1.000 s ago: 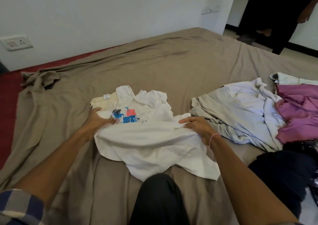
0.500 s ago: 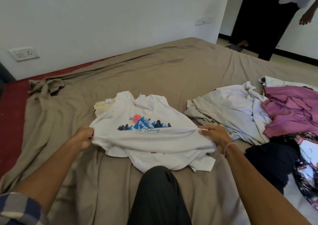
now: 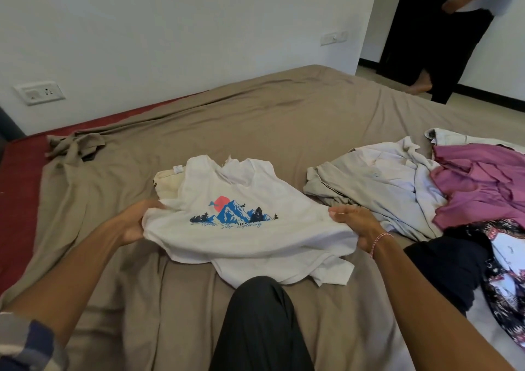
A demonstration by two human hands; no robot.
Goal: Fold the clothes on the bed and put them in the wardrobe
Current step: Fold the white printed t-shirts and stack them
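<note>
White cotton T-shirt with blue mountain print [image 3: 244, 237] now lies print-up mid tan-sheeted bed [image 3: 255, 132], overlapping a cream garment [image 3: 167, 186]. A second ago it was bunched, print half hidden. Left hand [image 3: 136, 220] grips the left edge, fingers curled into the cloth; right hand [image 3: 358, 226] clutches the right edge. Likely ready for the first fold. Pale grey garment [image 3: 375, 189] and purple garment [image 3: 480, 183] wait unfolded at right.
</note>
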